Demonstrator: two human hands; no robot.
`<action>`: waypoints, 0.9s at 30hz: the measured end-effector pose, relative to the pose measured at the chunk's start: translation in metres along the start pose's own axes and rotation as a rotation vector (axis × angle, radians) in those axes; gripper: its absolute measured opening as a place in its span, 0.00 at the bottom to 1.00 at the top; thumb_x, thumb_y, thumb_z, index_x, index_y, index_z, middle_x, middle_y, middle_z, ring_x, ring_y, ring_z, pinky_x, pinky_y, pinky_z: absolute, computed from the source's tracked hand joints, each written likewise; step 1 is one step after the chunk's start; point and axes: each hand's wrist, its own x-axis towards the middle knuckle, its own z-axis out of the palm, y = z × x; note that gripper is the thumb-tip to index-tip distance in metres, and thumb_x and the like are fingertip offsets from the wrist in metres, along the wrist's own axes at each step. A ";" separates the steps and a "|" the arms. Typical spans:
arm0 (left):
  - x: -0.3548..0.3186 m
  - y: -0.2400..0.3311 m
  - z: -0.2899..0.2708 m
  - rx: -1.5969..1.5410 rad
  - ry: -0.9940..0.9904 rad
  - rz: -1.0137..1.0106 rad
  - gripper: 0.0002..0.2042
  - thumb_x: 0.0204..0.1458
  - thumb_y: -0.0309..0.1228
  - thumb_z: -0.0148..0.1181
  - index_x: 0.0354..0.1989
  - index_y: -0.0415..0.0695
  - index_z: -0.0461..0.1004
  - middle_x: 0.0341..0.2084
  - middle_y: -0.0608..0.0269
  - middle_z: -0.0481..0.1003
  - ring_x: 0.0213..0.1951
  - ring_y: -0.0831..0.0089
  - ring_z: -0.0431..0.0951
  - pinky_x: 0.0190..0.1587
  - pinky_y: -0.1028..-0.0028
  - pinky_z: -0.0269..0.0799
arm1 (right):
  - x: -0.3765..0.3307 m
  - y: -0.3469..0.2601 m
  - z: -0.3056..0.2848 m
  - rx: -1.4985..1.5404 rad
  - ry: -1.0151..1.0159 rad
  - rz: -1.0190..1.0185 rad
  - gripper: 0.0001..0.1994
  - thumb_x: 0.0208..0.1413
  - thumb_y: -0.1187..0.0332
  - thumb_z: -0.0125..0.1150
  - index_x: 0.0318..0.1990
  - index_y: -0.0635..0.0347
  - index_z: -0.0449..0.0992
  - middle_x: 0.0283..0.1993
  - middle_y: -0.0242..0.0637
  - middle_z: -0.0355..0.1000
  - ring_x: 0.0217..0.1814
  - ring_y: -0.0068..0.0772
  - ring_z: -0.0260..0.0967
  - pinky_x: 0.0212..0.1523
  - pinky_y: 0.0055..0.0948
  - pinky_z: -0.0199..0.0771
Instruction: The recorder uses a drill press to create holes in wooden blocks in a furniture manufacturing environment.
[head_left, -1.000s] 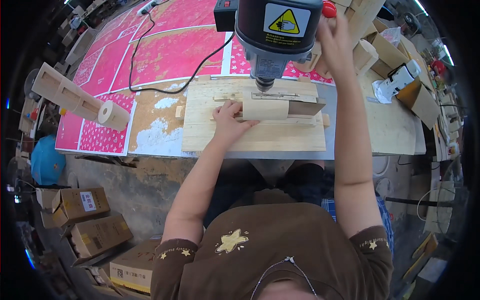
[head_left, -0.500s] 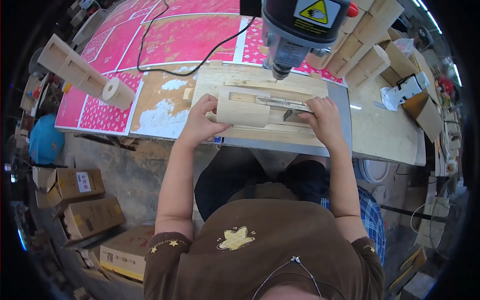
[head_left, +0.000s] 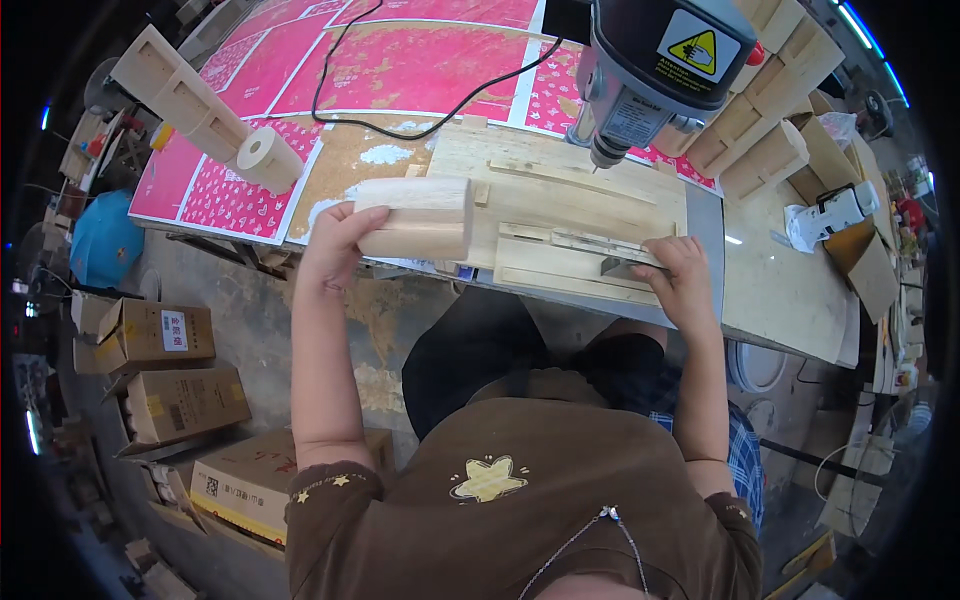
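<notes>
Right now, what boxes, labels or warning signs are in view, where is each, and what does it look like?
Warning label: on the drill press head, white rectangle with a yellow triangle.
Upper cardboard box: on the floor at left, brown with a white label.
Middle cardboard box: just below it, plain brown.
Lowest cardboard box: by the left elbow, brown and yellow.

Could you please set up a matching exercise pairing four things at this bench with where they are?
Things:
1. wooden block
2. drill press
3. roll of tape
4. cardboard boxes

Places:
A. on the floor, left
B. in the left hand
C. on the pink sheet, left of the block
D. above the wooden jig

Pairs: 1-B, 2-D, 3-C, 4-A
</notes>
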 end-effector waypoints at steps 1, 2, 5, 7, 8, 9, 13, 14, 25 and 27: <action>-0.003 0.003 0.016 -0.044 0.025 -0.012 0.11 0.43 0.32 0.66 0.27 0.35 0.76 0.24 0.60 0.77 0.24 0.78 0.75 0.29 0.79 0.68 | 0.001 -0.003 0.002 0.010 0.008 -0.007 0.13 0.42 0.65 0.65 0.38 0.55 0.75 0.35 0.33 0.71 0.44 0.39 0.65 0.56 0.49 0.54; -0.001 0.000 0.020 -0.043 0.020 -0.013 0.11 0.43 0.32 0.66 0.27 0.35 0.76 0.24 0.60 0.77 0.24 0.78 0.75 0.29 0.79 0.68 | 0.003 -0.006 0.004 0.008 0.010 -0.003 0.13 0.42 0.65 0.65 0.38 0.55 0.75 0.35 0.33 0.71 0.44 0.39 0.65 0.56 0.49 0.54; -0.006 -0.009 0.054 0.088 0.117 -0.062 0.15 0.41 0.38 0.68 0.21 0.38 0.75 0.14 0.66 0.71 0.13 0.84 0.64 0.15 0.83 0.54 | 0.010 -0.013 0.010 -0.016 0.052 -0.074 0.13 0.41 0.64 0.66 0.37 0.55 0.76 0.34 0.32 0.72 0.44 0.38 0.65 0.54 0.46 0.56; -0.006 -0.010 0.070 0.188 0.119 -0.107 0.16 0.40 0.39 0.69 0.21 0.37 0.74 0.13 0.67 0.70 0.13 0.84 0.63 0.15 0.82 0.53 | 0.013 -0.015 0.009 -0.011 0.083 -0.104 0.13 0.40 0.65 0.66 0.36 0.56 0.76 0.34 0.32 0.72 0.42 0.38 0.64 0.50 0.41 0.60; -0.004 -0.011 0.074 0.287 0.133 -0.148 0.17 0.39 0.40 0.69 0.20 0.37 0.74 0.13 0.68 0.69 0.12 0.85 0.61 0.15 0.82 0.51 | 0.013 -0.011 0.009 -0.018 0.086 -0.093 0.13 0.40 0.65 0.66 0.36 0.56 0.76 0.34 0.32 0.72 0.42 0.38 0.64 0.50 0.41 0.60; -0.001 -0.016 0.079 0.265 0.145 -0.131 0.19 0.38 0.42 0.69 0.20 0.36 0.74 0.13 0.67 0.69 0.13 0.85 0.61 0.14 0.82 0.50 | 0.012 -0.005 0.010 0.017 0.078 -0.082 0.13 0.40 0.65 0.66 0.36 0.55 0.76 0.33 0.32 0.72 0.41 0.38 0.64 0.48 0.39 0.61; 0.002 -0.011 0.080 0.306 0.068 -0.151 0.20 0.38 0.43 0.69 0.21 0.34 0.73 0.13 0.67 0.69 0.12 0.84 0.61 0.14 0.81 0.50 | 0.012 0.002 0.008 0.054 0.064 -0.090 0.12 0.40 0.66 0.66 0.36 0.55 0.76 0.33 0.32 0.71 0.40 0.37 0.64 0.43 0.34 0.63; 0.004 -0.013 0.080 0.336 0.073 -0.160 0.21 0.38 0.43 0.69 0.21 0.34 0.73 0.13 0.66 0.69 0.12 0.84 0.62 0.14 0.81 0.50 | 0.012 0.005 0.006 0.047 0.066 -0.083 0.12 0.40 0.66 0.66 0.36 0.55 0.76 0.33 0.32 0.71 0.40 0.37 0.64 0.43 0.34 0.63; -0.003 -0.046 0.134 0.294 -0.003 -0.224 0.22 0.43 0.47 0.66 0.24 0.35 0.74 0.14 0.67 0.69 0.14 0.83 0.63 0.16 0.81 0.55 | 0.011 0.003 0.014 0.125 0.040 -0.102 0.14 0.41 0.65 0.66 0.38 0.53 0.75 0.32 0.33 0.69 0.39 0.39 0.65 0.41 0.36 0.63; 0.002 -0.060 0.142 0.138 -0.060 -0.170 0.23 0.46 0.49 0.63 0.28 0.36 0.74 0.15 0.68 0.68 0.16 0.84 0.64 0.18 0.81 0.58 | 0.011 -0.001 0.013 0.028 0.059 -0.097 0.14 0.41 0.65 0.66 0.38 0.53 0.74 0.33 0.33 0.69 0.39 0.39 0.65 0.41 0.36 0.63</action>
